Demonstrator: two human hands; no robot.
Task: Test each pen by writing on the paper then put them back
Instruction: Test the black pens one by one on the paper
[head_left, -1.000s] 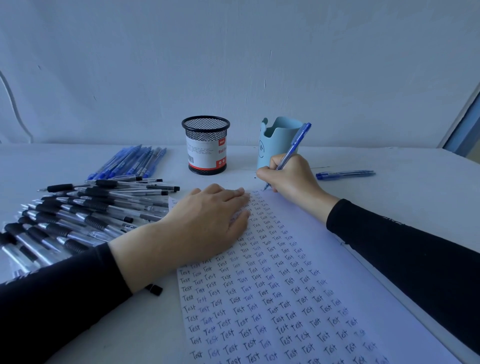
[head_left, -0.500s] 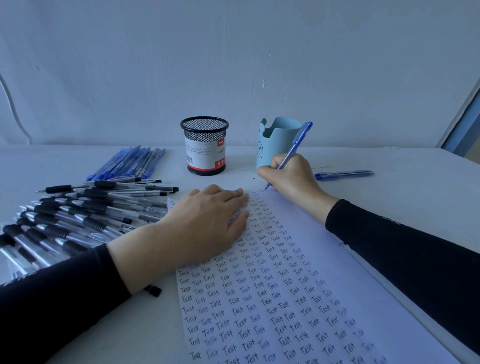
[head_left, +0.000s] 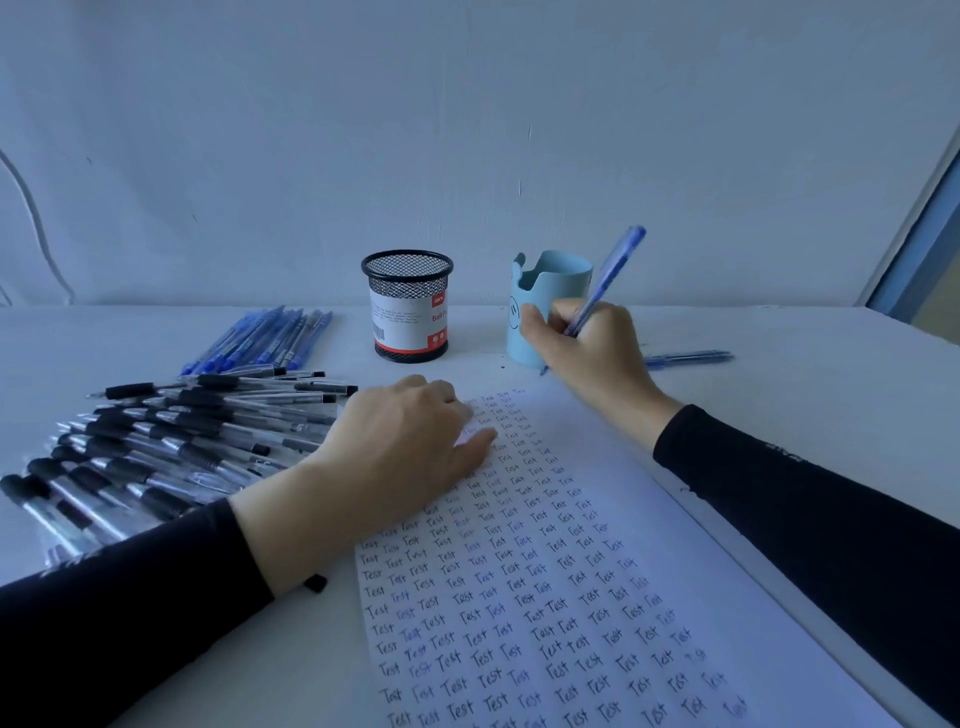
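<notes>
Behind paper (head_left: 597, 519): mesh cup (head_left: 408, 312) & blue cup (head_left: 550, 280), insides unseen; L hand (head_left: 395, 447) relaxed on paper, R hand (head_left: 592, 353) round pen (head_left: 608, 275)

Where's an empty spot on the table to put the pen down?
The table is bare right of the paper, between the lone blue pen and the right sleeve. Left of the paper is crowded with black pens.

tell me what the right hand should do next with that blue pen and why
Probably lay the blue pen beside the lone blue pen on the right. The right hand grips it with its tip past the top edge of the paper, where the rows of Test already end, so this test looks done.
</notes>
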